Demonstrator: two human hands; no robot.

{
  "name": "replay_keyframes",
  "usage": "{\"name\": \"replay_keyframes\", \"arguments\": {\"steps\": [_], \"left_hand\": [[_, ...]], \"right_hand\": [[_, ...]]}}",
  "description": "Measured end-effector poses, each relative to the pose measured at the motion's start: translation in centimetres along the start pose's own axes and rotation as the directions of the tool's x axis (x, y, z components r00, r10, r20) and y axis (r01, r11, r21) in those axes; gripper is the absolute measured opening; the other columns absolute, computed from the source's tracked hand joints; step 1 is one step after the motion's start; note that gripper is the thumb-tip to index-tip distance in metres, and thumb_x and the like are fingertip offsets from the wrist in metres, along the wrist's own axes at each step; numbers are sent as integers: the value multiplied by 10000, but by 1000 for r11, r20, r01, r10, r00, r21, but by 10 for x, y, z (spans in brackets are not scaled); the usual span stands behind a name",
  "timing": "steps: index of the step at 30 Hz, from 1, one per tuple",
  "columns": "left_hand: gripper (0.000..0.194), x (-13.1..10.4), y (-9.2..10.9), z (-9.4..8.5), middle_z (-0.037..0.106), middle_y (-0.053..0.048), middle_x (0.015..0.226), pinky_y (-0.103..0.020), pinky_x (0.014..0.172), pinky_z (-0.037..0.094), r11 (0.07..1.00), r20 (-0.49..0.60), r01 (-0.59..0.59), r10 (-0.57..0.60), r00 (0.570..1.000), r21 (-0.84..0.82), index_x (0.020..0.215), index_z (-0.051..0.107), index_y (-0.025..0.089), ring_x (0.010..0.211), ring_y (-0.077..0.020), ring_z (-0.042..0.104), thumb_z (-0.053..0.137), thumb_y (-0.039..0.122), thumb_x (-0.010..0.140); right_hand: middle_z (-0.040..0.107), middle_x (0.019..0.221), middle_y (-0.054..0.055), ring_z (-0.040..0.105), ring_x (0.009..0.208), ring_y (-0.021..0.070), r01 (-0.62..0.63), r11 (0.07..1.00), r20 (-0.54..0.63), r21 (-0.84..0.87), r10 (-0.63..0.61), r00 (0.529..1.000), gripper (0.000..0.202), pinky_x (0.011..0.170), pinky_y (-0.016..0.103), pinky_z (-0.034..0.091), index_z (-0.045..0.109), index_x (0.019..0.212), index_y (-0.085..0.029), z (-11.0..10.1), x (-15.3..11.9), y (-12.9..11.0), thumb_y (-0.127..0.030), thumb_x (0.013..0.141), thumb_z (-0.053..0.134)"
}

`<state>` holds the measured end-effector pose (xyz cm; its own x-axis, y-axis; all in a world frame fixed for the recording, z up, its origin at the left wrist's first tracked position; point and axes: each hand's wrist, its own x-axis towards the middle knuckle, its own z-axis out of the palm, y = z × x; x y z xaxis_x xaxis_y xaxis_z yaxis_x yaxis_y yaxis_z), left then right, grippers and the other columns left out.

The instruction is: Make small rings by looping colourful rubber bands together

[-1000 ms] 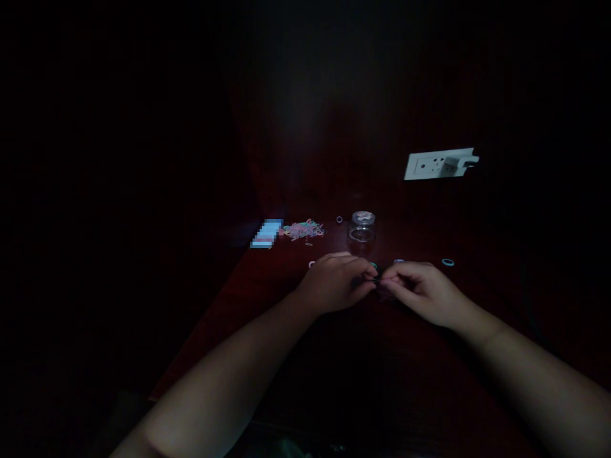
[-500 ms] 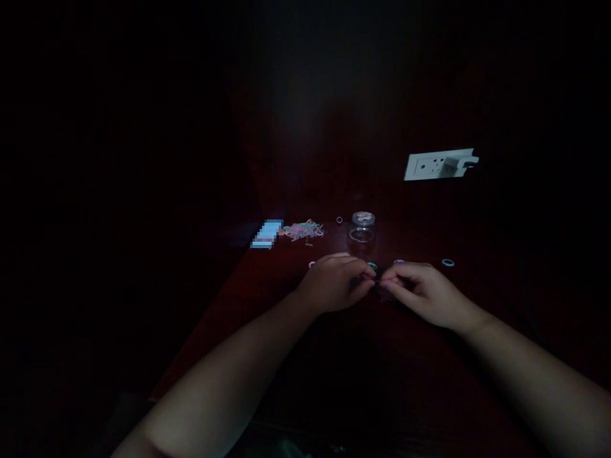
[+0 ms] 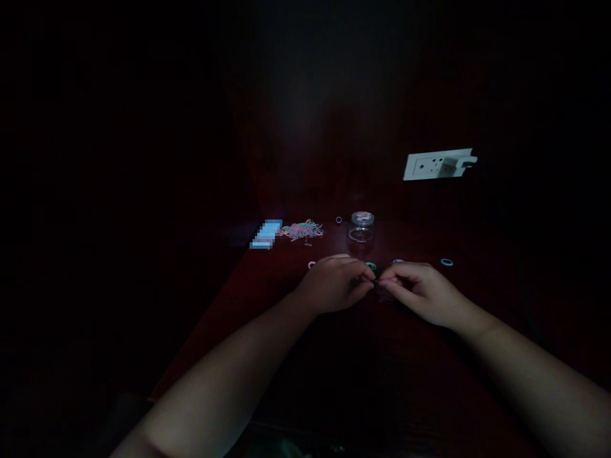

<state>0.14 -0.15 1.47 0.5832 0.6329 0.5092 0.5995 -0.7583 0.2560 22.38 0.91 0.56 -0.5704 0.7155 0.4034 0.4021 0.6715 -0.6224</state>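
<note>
My left hand (image 3: 337,283) and my right hand (image 3: 424,292) meet over the dark red table, thumbs and forefingers pinched with the tips almost touching. A thin dark bit shows between the fingertips, too small and dim to name. Just below them lies a dim pinkish bunch of thin strands (image 3: 386,296), partly hidden by my right hand. Beyond my fingers are a green hair tie (image 3: 371,265) and a purple one (image 3: 398,261), both partly covered. A pink hair tie (image 3: 312,264) shows beside my left hand, and a light blue one (image 3: 447,262) lies off to the right.
A clear lidded jar (image 3: 361,229) stands behind my hands. Left of it are a small ring (image 3: 338,220), a heap of colourful elastic bands (image 3: 304,230) and a lit phone (image 3: 266,234). A wall socket (image 3: 436,165) with a plug is at the upper right. The room is dark.
Both hands keep the same pinch in nearly the same place. The view has shifted very slightly; nothing else visibly moved.
</note>
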Motion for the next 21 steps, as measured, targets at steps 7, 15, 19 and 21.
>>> {"name": "replay_keyframes", "arguments": {"steps": [7, 15, 19, 21], "left_hand": [[97, 0, 0, 1, 711, 6, 891, -299, 791, 487, 1000, -2, 14, -14, 1000, 21, 915, 652, 230, 838, -152, 632, 575, 285, 893], [78, -2, -1, 2, 697, 12, 845, -296, 762, 479, 999, -24, 49, -48, 999, 7, 876, 641, 229, 801, -145, 626, 578, 274, 878], [86, -2, -3, 3, 695, 9, 838, -290, 755, 479, 999, -30, 47, -47, 998, 7, 870, 638, 223, 793, -141, 624, 577, 283, 878], [84, -2, -3, 3, 696, 11, 841, -284, 754, 480, 999, -28, 38, -38, 999, 1, 876, 636, 221, 791, -136, 624, 578, 281, 877]], "right_hand": [[635, 687, 24, 547, 613, 142, -9, 1000, 21, -5, 9, 1000, 244, 582, 259, 442, 658, 814, -179, 0, -1, 3, -362, 930, 547], [624, 694, 24, 539, 617, 141, -6, 999, -34, -36, 5, 999, 231, 579, 260, 431, 647, 812, -175, -3, 0, 7, -345, 930, 544], [592, 673, 10, 512, 594, 134, -20, 999, -28, 30, 20, 999, 192, 559, 253, 428, 654, 890, -172, -1, -2, 10, -355, 899, 595], [563, 658, -5, 500, 587, 131, -15, 999, -21, 41, 16, 1000, 204, 555, 253, 427, 657, 944, -174, 2, -2, 10, -364, 879, 625]]}}
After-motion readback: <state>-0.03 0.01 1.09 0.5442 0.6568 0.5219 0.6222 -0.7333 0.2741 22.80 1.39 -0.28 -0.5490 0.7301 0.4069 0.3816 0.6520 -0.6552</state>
